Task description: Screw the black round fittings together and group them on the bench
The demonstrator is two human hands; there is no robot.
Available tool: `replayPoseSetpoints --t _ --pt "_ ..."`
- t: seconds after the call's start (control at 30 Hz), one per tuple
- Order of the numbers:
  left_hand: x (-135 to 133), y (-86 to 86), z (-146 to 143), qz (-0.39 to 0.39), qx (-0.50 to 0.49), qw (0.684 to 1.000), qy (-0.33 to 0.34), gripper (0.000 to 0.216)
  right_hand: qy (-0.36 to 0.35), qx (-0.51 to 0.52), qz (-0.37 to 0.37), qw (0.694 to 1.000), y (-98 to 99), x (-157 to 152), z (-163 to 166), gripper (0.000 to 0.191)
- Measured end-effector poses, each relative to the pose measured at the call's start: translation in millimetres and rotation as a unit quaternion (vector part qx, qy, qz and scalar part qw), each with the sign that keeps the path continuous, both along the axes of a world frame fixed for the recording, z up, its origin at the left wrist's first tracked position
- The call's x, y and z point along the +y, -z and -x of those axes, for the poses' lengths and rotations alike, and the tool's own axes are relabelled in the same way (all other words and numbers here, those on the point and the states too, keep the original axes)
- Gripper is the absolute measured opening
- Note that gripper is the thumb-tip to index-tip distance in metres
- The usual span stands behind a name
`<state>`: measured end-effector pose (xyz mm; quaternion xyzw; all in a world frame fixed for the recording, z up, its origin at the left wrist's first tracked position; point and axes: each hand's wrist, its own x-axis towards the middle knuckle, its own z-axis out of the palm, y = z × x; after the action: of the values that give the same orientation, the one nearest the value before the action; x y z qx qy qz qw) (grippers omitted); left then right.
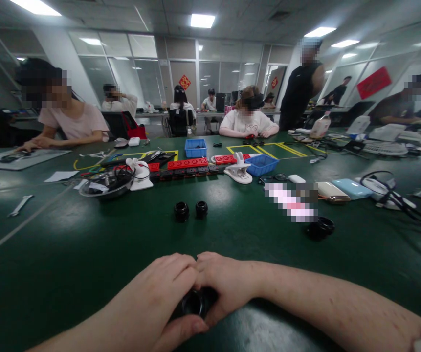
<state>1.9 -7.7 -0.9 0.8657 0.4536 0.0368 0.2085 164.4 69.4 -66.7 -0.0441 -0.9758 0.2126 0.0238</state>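
Close to the table's near edge, my left hand [155,293] and my right hand [228,283] are both wrapped round a black ring-shaped fitting [192,304]. Its round hollow end shows between my thumbs; the fingers hide most of the rest. My fingertips meet on its far side. Beyond the hands, two black ribbed ring fittings [181,211] stand side by side on the green table [122,244]. Another black fitting [321,228] lies farther to the right.
Across the middle runs a red and black power strip [188,165]. Near it are a metal bowl [105,188] of dark parts, white clips [238,170] and a blue bin [261,165]. A wrench [21,205] lies at left; cables [397,195] are at right. Several people sit beyond.
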Motion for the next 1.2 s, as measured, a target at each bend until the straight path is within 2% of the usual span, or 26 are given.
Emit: replayPoseSetpoints --t 0.03,0.13,0.27,0.4,0.6,0.87,1.0,1.2 --pt "1 -4.9 4 0.031 -0.023 0.999 0.025 0.018 -0.001 -0.001 0.002 1.000 -0.3 0 0 0.033" --pt "4 -12.1 13 0.080 -0.047 0.993 0.068 0.031 -0.003 -0.006 0.007 1.000 -1.1 0 0 0.033" --pt "8 -7.6 18 0.087 -0.032 0.993 0.077 0.047 -0.004 -0.009 0.001 1.000 -1.3 -1 1 0.036" --pt "8 -1.9 15 0.092 -0.032 0.991 0.087 0.046 -0.007 -0.001 -0.003 1.000 1.0 0 0 0.031" --pt "2 -4.3 3 0.089 0.038 0.995 0.014 0.046 -0.012 0.008 -0.008 1.000 1.7 1 0 0.036" --pt "-7 2.4 -10 0.058 0.117 0.989 -0.064 0.026 -0.011 0.016 -0.015 1.000 4.0 1 0 0.037" --pt "-9 9.6 -14 0.038 0.156 0.984 -0.077 0.025 -0.010 0.022 -0.020 1.000 7.4 2 0 0.033" --pt "-12 17.9 -15 -0.010 0.159 0.985 -0.071 0.029 -0.010 0.002 -0.022 1.000 4.8 2 1 0.032"
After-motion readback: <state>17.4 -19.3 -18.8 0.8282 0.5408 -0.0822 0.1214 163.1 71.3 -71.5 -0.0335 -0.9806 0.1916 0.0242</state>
